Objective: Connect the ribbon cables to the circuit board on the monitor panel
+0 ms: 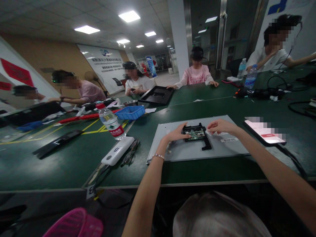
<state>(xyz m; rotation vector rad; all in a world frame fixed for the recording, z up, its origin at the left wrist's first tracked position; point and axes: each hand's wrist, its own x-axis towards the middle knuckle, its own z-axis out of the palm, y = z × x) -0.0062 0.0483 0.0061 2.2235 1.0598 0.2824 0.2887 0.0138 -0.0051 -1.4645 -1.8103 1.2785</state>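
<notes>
A dark green table [69, 172] is filling most of the view, with yellow tape lines crossing its left part, and people [196, 75] are sitting around it under square ceiling lights [129, 16]. A white wall sign [105, 62] is carrying a blue emblem above rows of characters too blurred to read; a bottle [108, 119] is showing a red-and-white label, its small lettering unclear, and a pale sticker [229, 140] on the grey panel [232, 149] is bearing print too fine to make out. That flat, metallic-looking sheet is lying near the table's close edge, and on its middle a black bracket [207, 144] is framing a green circuit board [197, 134]. The left hand [177, 133] is keeping thumb and forefinger apart at the bracket's left end; whether it is gripping cannot be told. The right hand [222, 126] is pinching a small pale piece [208, 132] at the bracket's right side. A smooth, rounded white power bank [118, 151] is lying beside thin-rimmed glasses [130, 154], a ribbed blue tray [132, 113] is standing beyond, and a glossy phone [264, 131] is glowing right of the panel.
</notes>
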